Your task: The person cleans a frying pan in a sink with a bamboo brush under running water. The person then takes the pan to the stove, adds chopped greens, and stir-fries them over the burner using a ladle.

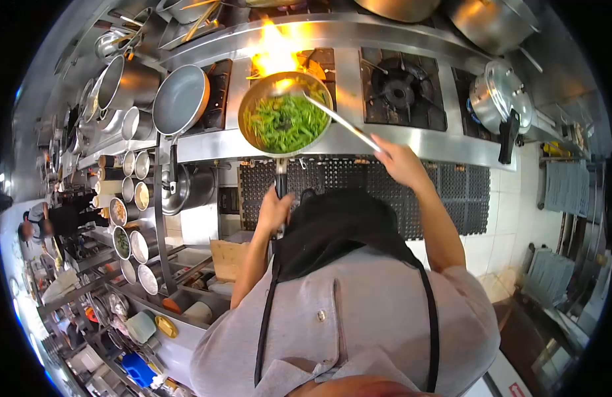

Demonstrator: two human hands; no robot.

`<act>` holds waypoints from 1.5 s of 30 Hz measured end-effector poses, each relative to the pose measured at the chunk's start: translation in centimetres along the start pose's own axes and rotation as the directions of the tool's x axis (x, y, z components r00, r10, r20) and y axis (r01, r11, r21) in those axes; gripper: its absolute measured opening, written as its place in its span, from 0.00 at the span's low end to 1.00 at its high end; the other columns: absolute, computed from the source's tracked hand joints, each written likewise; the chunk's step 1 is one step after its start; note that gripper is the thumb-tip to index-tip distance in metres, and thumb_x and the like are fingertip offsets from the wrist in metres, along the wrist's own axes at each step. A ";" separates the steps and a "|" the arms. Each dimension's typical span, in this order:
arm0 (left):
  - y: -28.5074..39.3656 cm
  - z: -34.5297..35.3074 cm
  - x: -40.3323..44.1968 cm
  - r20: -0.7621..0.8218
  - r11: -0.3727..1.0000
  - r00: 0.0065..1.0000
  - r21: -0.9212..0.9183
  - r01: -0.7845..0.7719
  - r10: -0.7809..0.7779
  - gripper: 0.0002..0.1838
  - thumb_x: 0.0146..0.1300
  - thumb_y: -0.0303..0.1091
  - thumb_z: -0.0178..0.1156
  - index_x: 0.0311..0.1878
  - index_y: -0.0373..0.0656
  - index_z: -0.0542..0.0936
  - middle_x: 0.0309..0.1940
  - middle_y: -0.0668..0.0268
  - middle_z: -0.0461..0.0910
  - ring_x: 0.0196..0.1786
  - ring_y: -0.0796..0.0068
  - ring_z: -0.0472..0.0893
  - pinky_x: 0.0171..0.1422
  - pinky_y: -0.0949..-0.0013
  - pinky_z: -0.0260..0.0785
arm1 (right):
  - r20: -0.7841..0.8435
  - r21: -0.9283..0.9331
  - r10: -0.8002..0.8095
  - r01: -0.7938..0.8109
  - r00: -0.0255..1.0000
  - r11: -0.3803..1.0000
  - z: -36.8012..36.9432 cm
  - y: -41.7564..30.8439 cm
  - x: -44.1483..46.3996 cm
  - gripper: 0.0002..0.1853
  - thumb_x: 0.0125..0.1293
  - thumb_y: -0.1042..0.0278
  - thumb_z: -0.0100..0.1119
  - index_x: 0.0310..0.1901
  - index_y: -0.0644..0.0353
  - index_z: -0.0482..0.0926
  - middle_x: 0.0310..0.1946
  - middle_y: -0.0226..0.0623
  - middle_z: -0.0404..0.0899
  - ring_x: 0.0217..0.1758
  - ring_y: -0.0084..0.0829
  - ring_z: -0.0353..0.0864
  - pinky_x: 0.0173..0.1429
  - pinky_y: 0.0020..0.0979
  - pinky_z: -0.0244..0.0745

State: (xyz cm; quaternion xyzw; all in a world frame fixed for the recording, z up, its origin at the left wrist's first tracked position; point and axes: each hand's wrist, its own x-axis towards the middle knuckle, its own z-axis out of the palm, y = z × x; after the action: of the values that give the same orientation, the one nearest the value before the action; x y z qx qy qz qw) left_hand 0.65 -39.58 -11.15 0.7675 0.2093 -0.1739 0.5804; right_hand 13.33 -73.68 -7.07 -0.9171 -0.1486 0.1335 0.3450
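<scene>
A frying pan (245, 135) with chopped green vegetables (289, 122) sits at the front edge of the stove, and tall flames (277, 49) rise behind its far rim. My left hand (275, 208) is wrapped round the pan's black handle (281, 182). In my right hand (400, 161) is the end of a long metal ladle (349, 126), which slants down to the left. Its bowl is over the far part of the pan, near the flames.
To the right are a bare burner (402, 89) and a pressure cooker (501, 99) with a black handle. A grey pan (181, 100) lies left of the frying pan. Small containers (142, 196) line the left shelf. Another person (38, 221) is at the far left.
</scene>
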 end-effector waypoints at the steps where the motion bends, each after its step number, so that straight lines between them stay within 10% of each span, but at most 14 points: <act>1: 2.4 -0.3 -1.9 0.019 0.999 0.999 -0.037 0.028 -0.028 0.06 0.64 0.28 0.58 0.35 0.38 0.71 0.15 0.66 0.73 0.14 0.75 0.73 0.19 0.67 0.65 | -0.032 0.084 -0.133 0.135 0.991 0.987 -0.3 2.0 -0.9 0.25 0.71 0.58 0.59 0.69 0.43 0.72 0.23 0.39 0.78 0.27 0.35 0.76 0.41 0.39 0.75; 4: 7.0 -2.6 -3.7 0.089 0.997 0.994 -0.042 0.066 -0.062 0.06 0.62 0.27 0.58 0.38 0.36 0.73 0.14 0.66 0.74 0.15 0.75 0.74 0.19 0.67 0.65 | 0.519 -0.051 0.443 -0.491 0.731 0.870 -9.2 -2.0 -1.1 0.24 0.70 0.62 0.59 0.68 0.43 0.74 0.34 0.45 0.86 0.31 0.34 0.82 0.40 0.36 0.77; 7: 8.6 -4.3 1.2 0.106 0.984 0.994 0.176 -0.021 0.002 0.08 0.63 0.31 0.58 0.34 0.37 0.72 0.15 0.67 0.73 0.15 0.76 0.73 0.20 0.68 0.65 | 0.288 -0.033 -0.251 0.272 0.924 0.962 -6.7 4.1 6.3 0.24 0.70 0.59 0.58 0.68 0.41 0.74 0.38 0.49 0.86 0.33 0.35 0.83 0.40 0.37 0.79; 13: 1.9 2.0 1.8 -0.047 0.972 0.993 -0.202 -0.118 0.111 0.13 0.64 0.30 0.60 0.47 0.35 0.70 0.18 0.68 0.73 0.15 0.75 0.73 0.19 0.69 0.66 | 0.099 -0.464 0.093 -0.036 0.991 0.885 -6.6 -8.2 5.1 0.23 0.72 0.57 0.55 0.67 0.44 0.73 0.46 0.55 0.82 0.48 0.59 0.81 0.53 0.40 0.77; 15: 3.8 1.3 1.7 -0.044 0.959 0.997 -0.275 -0.074 0.065 0.13 0.63 0.30 0.60 0.46 0.32 0.72 0.16 0.66 0.74 0.15 0.74 0.75 0.19 0.67 0.67 | 0.132 -0.129 -0.039 0.056 0.990 0.990 -7.0 -5.1 2.4 0.23 0.73 0.56 0.54 0.68 0.43 0.73 0.49 0.56 0.81 0.50 0.57 0.81 0.54 0.39 0.76; 19: 7.2 -0.7 6.3 0.001 0.992 0.995 -0.081 -0.101 0.101 0.16 0.60 0.32 0.61 0.39 0.25 0.73 0.14 0.58 0.76 0.18 0.66 0.79 0.27 0.60 0.73 | 0.186 -0.067 -0.245 0.261 0.952 0.963 -5.9 -2.4 3.9 0.23 0.72 0.55 0.54 0.68 0.38 0.72 0.36 0.53 0.83 0.43 0.56 0.82 0.49 0.43 0.76; 22: 4.3 1.2 7.8 -0.064 0.974 0.986 -0.154 -0.165 0.157 0.15 0.64 0.32 0.63 0.44 0.31 0.71 0.16 0.64 0.74 0.16 0.74 0.75 0.21 0.67 0.68 | 0.030 -0.410 0.145 -0.120 0.989 0.904 -2.5 -7.7 6.2 0.24 0.73 0.58 0.54 0.69 0.38 0.71 0.51 0.55 0.80 0.47 0.57 0.81 0.51 0.40 0.76; 28: -0.8 2.4 11.7 -0.066 0.969 0.969 -0.050 -0.242 0.238 0.20 0.67 0.39 0.63 0.49 0.32 0.69 0.19 0.61 0.75 0.19 0.69 0.79 0.23 0.63 0.70 | -0.101 -0.214 0.136 -0.156 0.985 0.964 2.8 -6.0 1.8 0.24 0.73 0.55 0.54 0.69 0.39 0.71 0.39 0.56 0.83 0.43 0.53 0.84 0.46 0.40 0.77; 32: 1.4 -4.4 14.4 0.032 0.945 0.946 0.029 -0.324 0.323 0.30 0.72 0.56 0.52 0.44 0.31 0.80 0.45 0.39 0.81 0.52 0.45 0.80 0.58 0.50 0.70 | -0.128 -0.163 0.293 -0.311 0.948 0.936 5.4 -8.5 3.6 0.24 0.74 0.56 0.54 0.69 0.43 0.71 0.49 0.54 0.83 0.51 0.49 0.85 0.53 0.37 0.77; 34: -0.4 -9.7 21.3 -0.318 0.973 0.919 0.081 -0.217 0.231 0.19 0.71 0.44 0.57 0.41 0.32 0.80 0.37 0.45 0.83 0.40 0.49 0.84 0.44 0.55 0.75 | -0.152 -0.121 0.326 -0.345 0.933 0.931 6.4 -9.1 4.7 0.23 0.73 0.58 0.55 0.69 0.47 0.72 0.50 0.55 0.82 0.54 0.50 0.84 0.56 0.38 0.76; 37: 0.6 -15.6 34.0 -0.539 0.709 0.487 0.350 -0.612 0.687 0.11 0.65 0.35 0.62 0.41 0.36 0.79 0.30 0.53 0.82 0.33 0.50 0.82 0.41 0.56 0.74 | -0.197 -0.130 0.280 -0.308 0.940 0.942 7.5 -9.0 4.6 0.23 0.73 0.59 0.56 0.68 0.49 0.73 0.51 0.55 0.82 0.55 0.49 0.84 0.56 0.37 0.76; 39: 1.8 -17.0 39.2 -0.515 0.713 0.495 0.452 -0.536 0.699 0.14 0.62 0.33 0.65 0.47 0.36 0.79 0.34 0.53 0.83 0.38 0.52 0.83 0.44 0.58 0.74 | -0.203 -0.129 0.298 -0.327 0.933 0.936 7.8 -9.6 4.3 0.24 0.72 0.59 0.57 0.68 0.49 0.73 0.51 0.54 0.82 0.55 0.48 0.84 0.55 0.37 0.76; 41: 3.0 -17.4 43.0 -0.102 0.807 0.829 0.320 -0.496 0.550 0.21 0.59 0.33 0.67 0.55 0.38 0.79 0.35 0.51 0.84 0.41 0.54 0.84 0.46 0.58 0.75 | -0.222 -0.126 0.301 -0.333 0.927 0.934 7.8 -10.0 4.1 0.24 0.72 0.59 0.58 0.68 0.49 0.73 0.51 0.54 0.82 0.55 0.47 0.85 0.55 0.36 0.76; 45: 3.3 -17.9 45.5 -0.114 0.760 0.791 0.387 -0.522 0.601 0.11 0.60 0.35 0.65 0.44 0.41 0.85 0.30 0.55 0.86 0.35 0.57 0.85 0.42 0.58 0.75 | -0.219 -0.094 0.432 -0.459 0.875 0.883 7.3 -10.9 3.9 0.24 0.71 0.57 0.60 0.67 0.49 0.75 0.51 0.52 0.83 0.53 0.44 0.86 0.54 0.35 0.77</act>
State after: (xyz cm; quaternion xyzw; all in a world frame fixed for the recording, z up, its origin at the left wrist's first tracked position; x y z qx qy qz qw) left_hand 41.54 -17.70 -26.94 0.8966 0.0016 0.0668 0.4378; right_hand 12.47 -60.08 -5.55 -0.9574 0.0918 0.1095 0.2510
